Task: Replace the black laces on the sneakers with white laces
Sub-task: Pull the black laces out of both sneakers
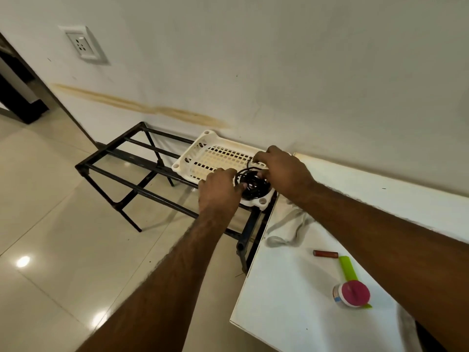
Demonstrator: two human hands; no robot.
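A bundle of black laces [251,182] lies coiled in the near corner of a cream perforated plastic tray [203,148]. My left hand [219,190] sits at the bundle's left side with fingers curled onto it. My right hand [284,171] reaches over the bundle from the right, its fingertips pinching a black strand at the tray's mesh. A white lace [286,231] lies loose on the white table [291,301] near its far corner. No sneakers are in view.
The tray rests on a black metal rack [119,158] standing on the tiled floor by the wall. On the table lie a brown cylinder [325,254], a green strip [348,269] and a pink-topped round tub [352,293].
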